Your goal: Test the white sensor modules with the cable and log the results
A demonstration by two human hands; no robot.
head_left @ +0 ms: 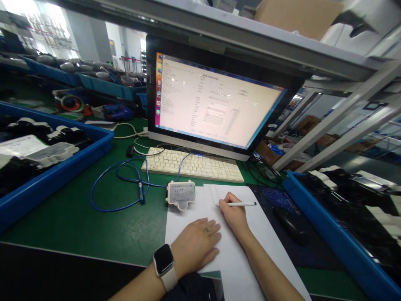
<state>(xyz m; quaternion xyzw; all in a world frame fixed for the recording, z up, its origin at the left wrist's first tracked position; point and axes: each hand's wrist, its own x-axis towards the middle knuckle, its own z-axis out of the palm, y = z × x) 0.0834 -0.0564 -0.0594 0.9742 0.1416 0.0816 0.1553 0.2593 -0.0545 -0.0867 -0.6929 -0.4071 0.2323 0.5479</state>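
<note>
On the green bench lies a sheet of white paper (250,251) with faint lines of writing near its top. My right hand (235,215) is closed around a white pen (241,204), its tip at the written lines. My left hand (199,246) lies flat on the paper's left part, fingers stretched out, with a ring and a watch (163,259) on it. Beyond that hand, a small white device with a grey labelled face (181,194) rests partly over the paper's upper left corner. A blue cable (109,207) curls beside the device.
A white keyboard (194,165) sits before a lit monitor (213,100). Blue bins (94,144) of black and white parts flank the bench, another bin (332,234) being at right. A black mouse (290,225) lies on a dark mat. A shelf (250,37) runs overhead.
</note>
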